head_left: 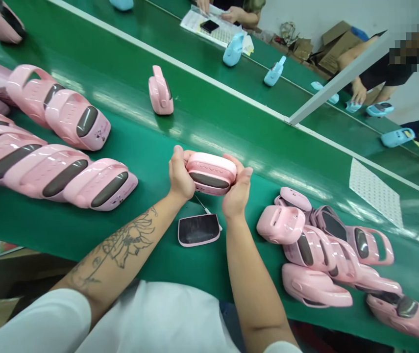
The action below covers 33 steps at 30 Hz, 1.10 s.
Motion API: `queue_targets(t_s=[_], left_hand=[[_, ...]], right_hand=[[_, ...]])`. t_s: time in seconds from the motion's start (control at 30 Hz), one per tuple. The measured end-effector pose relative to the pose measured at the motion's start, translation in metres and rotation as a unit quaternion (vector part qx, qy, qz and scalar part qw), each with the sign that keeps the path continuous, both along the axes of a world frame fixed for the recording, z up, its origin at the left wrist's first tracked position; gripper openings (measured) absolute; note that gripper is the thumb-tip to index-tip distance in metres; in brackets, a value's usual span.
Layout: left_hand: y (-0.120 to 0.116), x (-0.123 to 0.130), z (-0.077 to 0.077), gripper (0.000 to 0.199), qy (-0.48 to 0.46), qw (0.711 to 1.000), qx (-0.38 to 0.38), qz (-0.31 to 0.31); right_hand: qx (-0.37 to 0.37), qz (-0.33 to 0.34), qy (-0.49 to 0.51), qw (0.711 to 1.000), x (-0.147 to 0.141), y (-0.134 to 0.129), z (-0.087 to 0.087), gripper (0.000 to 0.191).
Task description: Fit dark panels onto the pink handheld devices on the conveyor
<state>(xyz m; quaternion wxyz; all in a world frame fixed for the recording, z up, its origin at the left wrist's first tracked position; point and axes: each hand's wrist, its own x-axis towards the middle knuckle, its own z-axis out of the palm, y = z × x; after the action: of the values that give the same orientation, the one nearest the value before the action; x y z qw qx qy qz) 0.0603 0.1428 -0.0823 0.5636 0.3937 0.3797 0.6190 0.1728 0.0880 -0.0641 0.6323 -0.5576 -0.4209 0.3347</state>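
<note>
Between my two hands, above the green table, is a pink plastic housing (212, 172) with a dark oval window facing me. My left hand (182, 174) wraps its left end, and my right hand (237, 189) grips the right end; some fingers are hidden behind it. Just below lies a pink-rimmed part with a dark flat face (198, 230), a thin white cable near its top edge. Rows of pink housings (101, 185) rest on the table to the left. More pink housings (281, 224) are piled on the right.
One pink housing (160, 91) stands on the green surface (209, 117) beyond my hands. A white divider strip (231, 89) and slanted post (336, 81) cross behind. Farther off are blue housings (233, 50) and other people's hands. A perforated white sheet (376, 192) lies at right.
</note>
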Motion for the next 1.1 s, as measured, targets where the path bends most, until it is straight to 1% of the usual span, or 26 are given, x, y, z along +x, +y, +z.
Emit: queue_targets(t_s=[0.03,0.1,0.23,0.33,0.43,0.5,0.53,0.6,0.63,0.67,0.7,0.73,0.77,0.83,0.87,0.93,1.0,1.03,1.1], left_hand=[[-0.001,-0.002,0.000,0.082,0.001,1.000,-0.003,0.025],[-0.004,-0.006,0.000,0.081,0.013,0.999,-0.009,0.052],[-0.005,-0.007,0.000,0.078,0.059,0.997,0.020,0.046],[-0.005,-0.002,0.002,0.077,0.069,0.996,0.021,0.053],[-0.010,0.006,0.007,0.077,0.060,0.996,0.028,0.060],[-0.016,0.011,0.010,0.075,0.078,0.993,0.071,0.056],[-0.019,0.013,0.011,0.073,0.101,0.988,0.103,0.063],[-0.022,0.016,0.012,0.071,0.159,0.969,0.163,0.097],[-0.022,0.017,0.011,0.072,0.184,0.960,0.177,0.114],[-0.020,0.017,0.011,0.073,0.200,0.956,0.173,0.124],[-0.017,0.017,0.010,0.074,0.202,0.960,0.153,0.122],[-0.012,0.015,0.011,0.075,0.189,0.968,0.124,0.109],[-0.007,0.013,0.012,0.075,0.161,0.978,0.092,0.091],[0.004,0.007,0.017,0.075,0.071,0.995,0.035,0.057],[0.008,0.002,0.020,0.075,0.019,0.999,0.012,0.042],[0.016,-0.006,0.027,0.073,-0.069,0.997,-0.028,0.015],[0.020,-0.013,0.030,0.071,-0.122,0.989,-0.077,-0.006],[0.021,-0.015,0.030,0.069,-0.138,0.985,-0.104,-0.016],[0.022,-0.018,0.026,0.064,-0.157,0.974,-0.159,-0.041]], right_hand=[[0.002,-0.002,0.002,1.000,-0.002,-0.003,-0.002,0.083],[0.020,-0.021,-0.005,1.000,-0.009,-0.007,-0.005,0.081],[0.077,-0.093,-0.071,0.990,-0.021,-0.009,-0.006,0.078],[0.085,-0.122,-0.081,0.986,-0.022,-0.007,0.001,0.079],[0.064,-0.131,-0.029,0.989,-0.011,-0.002,0.010,0.080],[0.059,-0.121,0.013,0.991,-0.001,0.002,0.013,0.079],[0.058,-0.115,0.032,0.991,0.003,0.005,0.013,0.080],[0.043,-0.114,0.067,0.990,0.009,0.010,0.009,0.079],[0.029,-0.123,0.084,0.988,0.010,0.012,0.006,0.078],[0.016,-0.137,0.100,0.985,0.010,0.015,0.003,0.076],[0.007,-0.147,0.113,0.983,0.009,0.016,0.001,0.074],[0.006,-0.144,0.124,0.982,0.007,0.018,0.000,0.074],[0.012,-0.125,0.131,0.983,0.005,0.018,0.000,0.075],[0.045,-0.055,0.130,0.989,0.002,0.016,0.001,0.080],[0.066,-0.018,0.119,0.990,0.002,0.015,0.002,0.082],[0.101,0.036,0.079,0.991,0.005,0.009,0.001,0.080],[0.117,0.079,0.011,0.990,0.010,0.003,-0.004,0.075],[0.115,0.102,-0.031,0.988,0.013,-0.001,-0.007,0.076],[0.096,0.129,-0.109,0.981,0.017,-0.007,-0.012,0.088]])
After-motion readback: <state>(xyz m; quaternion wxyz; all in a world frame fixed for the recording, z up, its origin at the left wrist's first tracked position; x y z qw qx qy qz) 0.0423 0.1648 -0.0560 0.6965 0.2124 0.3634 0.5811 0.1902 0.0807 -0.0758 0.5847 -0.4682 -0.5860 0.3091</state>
